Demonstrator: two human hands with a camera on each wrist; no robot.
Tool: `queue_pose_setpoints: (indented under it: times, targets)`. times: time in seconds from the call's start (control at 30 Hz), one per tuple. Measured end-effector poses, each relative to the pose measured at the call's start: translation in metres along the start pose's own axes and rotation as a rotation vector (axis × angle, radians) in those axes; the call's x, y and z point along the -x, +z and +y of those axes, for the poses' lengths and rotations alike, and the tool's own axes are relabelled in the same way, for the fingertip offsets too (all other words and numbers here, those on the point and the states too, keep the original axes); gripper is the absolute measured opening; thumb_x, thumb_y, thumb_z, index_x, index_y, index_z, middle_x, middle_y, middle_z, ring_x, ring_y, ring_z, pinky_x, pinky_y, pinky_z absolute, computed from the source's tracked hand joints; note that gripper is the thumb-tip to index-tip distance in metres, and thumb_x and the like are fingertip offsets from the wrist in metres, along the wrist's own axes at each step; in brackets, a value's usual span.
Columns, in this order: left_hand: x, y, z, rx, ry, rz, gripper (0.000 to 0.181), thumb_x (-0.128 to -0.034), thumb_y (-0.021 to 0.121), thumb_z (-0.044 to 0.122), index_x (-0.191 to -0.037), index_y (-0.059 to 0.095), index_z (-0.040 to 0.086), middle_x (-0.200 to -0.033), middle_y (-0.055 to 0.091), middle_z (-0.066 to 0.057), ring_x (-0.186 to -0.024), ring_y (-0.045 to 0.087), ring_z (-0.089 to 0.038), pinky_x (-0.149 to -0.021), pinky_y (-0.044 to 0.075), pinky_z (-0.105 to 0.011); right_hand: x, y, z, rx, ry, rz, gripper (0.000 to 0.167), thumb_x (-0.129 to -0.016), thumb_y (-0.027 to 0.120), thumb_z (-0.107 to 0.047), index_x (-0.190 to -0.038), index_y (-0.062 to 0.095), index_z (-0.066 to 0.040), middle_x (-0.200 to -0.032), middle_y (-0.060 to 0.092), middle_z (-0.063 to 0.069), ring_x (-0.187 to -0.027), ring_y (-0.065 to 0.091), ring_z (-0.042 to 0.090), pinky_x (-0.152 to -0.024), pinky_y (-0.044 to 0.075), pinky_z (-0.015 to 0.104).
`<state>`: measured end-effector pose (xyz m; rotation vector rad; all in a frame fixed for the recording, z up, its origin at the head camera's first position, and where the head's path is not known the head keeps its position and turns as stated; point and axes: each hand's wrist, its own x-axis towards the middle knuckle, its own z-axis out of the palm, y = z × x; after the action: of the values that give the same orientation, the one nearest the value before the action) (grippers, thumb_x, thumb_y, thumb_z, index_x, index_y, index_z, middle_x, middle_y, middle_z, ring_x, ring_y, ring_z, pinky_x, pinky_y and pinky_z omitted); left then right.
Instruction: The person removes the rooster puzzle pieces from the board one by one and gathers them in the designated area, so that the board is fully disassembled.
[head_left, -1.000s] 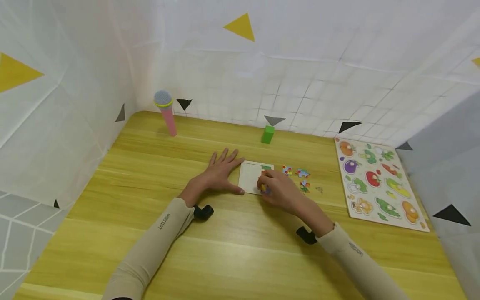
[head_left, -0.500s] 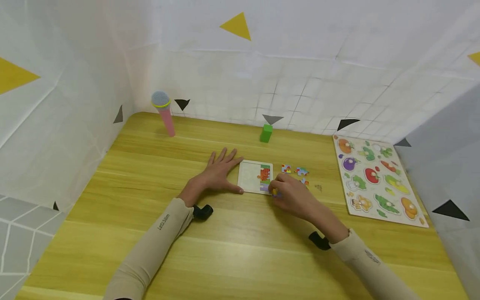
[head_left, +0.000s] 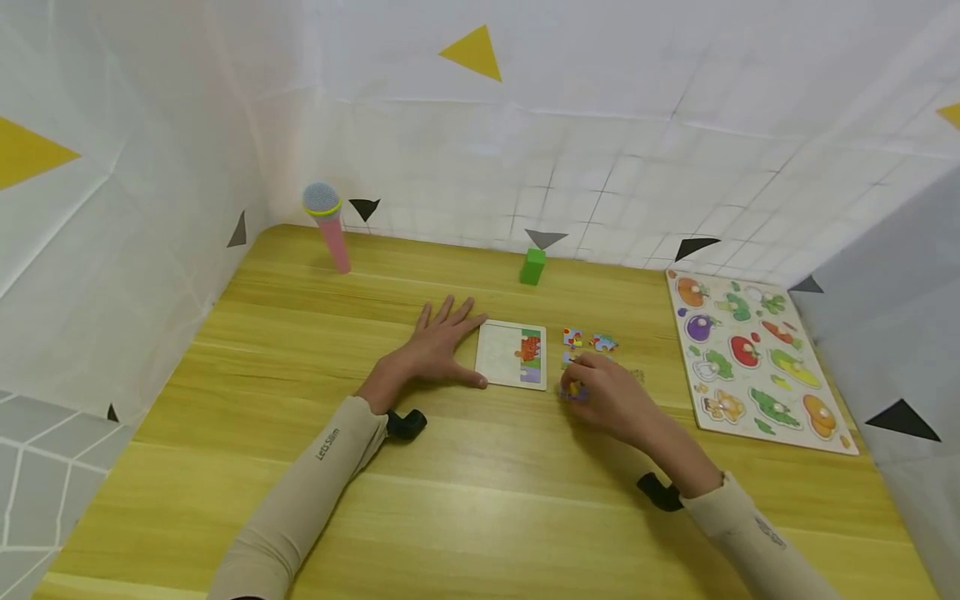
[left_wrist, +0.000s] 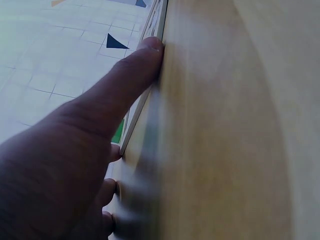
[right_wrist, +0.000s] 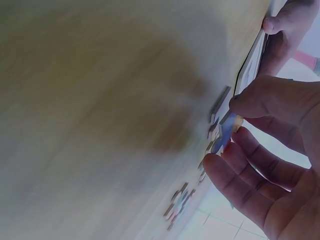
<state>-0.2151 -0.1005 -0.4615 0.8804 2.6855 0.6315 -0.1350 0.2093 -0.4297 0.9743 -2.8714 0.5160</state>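
My left hand (head_left: pixel 429 350) lies with fingers spread at the left side of a small puzzle tray (head_left: pixel 495 357); in the left wrist view its thumb (left_wrist: pixel 135 65) touches the tray's edge. Orange, green and purple joined pieces (head_left: pixel 530 350) fill the tray's right side. To the right of the tray, my right hand (head_left: pixel 611 398) pinches a blue-purple and yellow puzzle piece (right_wrist: pixel 226 131) between thumb and fingers. Loose jigsaw pieces lie just beyond that hand, among them a red-and-yellow one (head_left: pixel 572 337) and a blue one (head_left: pixel 603 342). Others are partly hidden by the hand.
A green block (head_left: pixel 533 267) stands behind the tray. At the back left is a pink toy microphone (head_left: pixel 334 237). A vegetable peg board (head_left: pixel 757 367) lies at the right. White sheeting (head_left: pixel 420 150) rises behind the wooden table (head_left: pixel 450 517).
My right hand has moved right, off the tray, with the puzzle piece in its fingers. The pieces on the tray's right side are now uncovered. The left hand keeps its place.
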Motion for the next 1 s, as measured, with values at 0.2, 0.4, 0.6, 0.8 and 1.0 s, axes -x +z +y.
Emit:
queue_pose_setpoints:
  times: [0.2, 0.4, 0.6, 0.8, 1.0]
  targets:
    - [0.000, 0.001, 0.000, -0.002, -0.001, -0.001, 0.112, -0.0743, 0.074, 0.071, -0.161, 0.024, 0.021, -0.168, 0.002, -0.009, -0.151, -0.008, -0.035, -0.115, -0.009, -0.060, 0.010, -0.004, 0.004, 0.009, 0.034, 0.010, 0.017, -0.076, 0.085, -0.009, -0.086, 0.071, -0.010, -0.084, 0.058, 0.001, -0.073, 0.049, 0.013, -0.061, 0.047, 0.032]
    - [-0.001, 0.000, 0.000, 0.001, -0.003, -0.001, 0.112, -0.0749, 0.074, 0.070, -0.161, 0.024, 0.021, -0.168, 0.002, -0.009, -0.151, -0.008, -0.035, -0.115, -0.009, -0.060, 0.017, -0.008, 0.011, 0.017, 0.070, -0.015, 0.021, -0.073, 0.085, -0.005, -0.088, 0.072, -0.009, -0.088, 0.060, 0.003, -0.076, 0.054, 0.016, -0.066, 0.050, 0.036]
    - [-0.001, 0.001, 0.000, 0.002, -0.011, -0.006, 0.112, -0.0743, 0.074, 0.071, -0.161, 0.023, 0.022, -0.168, 0.002, -0.008, -0.151, -0.009, -0.034, -0.116, -0.010, -0.059, 0.024, -0.010, 0.018, 0.017, 0.090, -0.017, 0.020, -0.074, 0.084, -0.004, -0.089, 0.071, -0.010, -0.088, 0.060, 0.003, -0.077, 0.055, 0.018, -0.068, 0.050, 0.037]
    - [-0.001, 0.002, -0.002, 0.003, -0.011, -0.008, 0.113, -0.0734, 0.074, 0.073, -0.161, 0.023, 0.022, -0.168, 0.001, -0.008, -0.151, -0.010, -0.034, -0.116, -0.010, -0.059, 0.027, -0.010, 0.022, 0.008, 0.104, -0.022, 0.020, -0.074, 0.083, -0.002, -0.088, 0.071, -0.010, -0.086, 0.059, 0.003, -0.075, 0.051, 0.015, -0.067, 0.048, 0.036]
    - [-0.002, 0.002, -0.003, 0.004, -0.003, -0.008, 0.114, -0.0734, 0.074, 0.072, -0.161, 0.022, 0.022, -0.168, 0.001, -0.008, -0.151, -0.010, -0.034, -0.115, -0.011, -0.059, 0.029, -0.010, 0.024, 0.010, 0.120, -0.040, 0.021, -0.074, 0.082, 0.000, -0.089, 0.071, -0.011, -0.086, 0.059, 0.002, -0.074, 0.050, 0.014, -0.066, 0.047, 0.036]
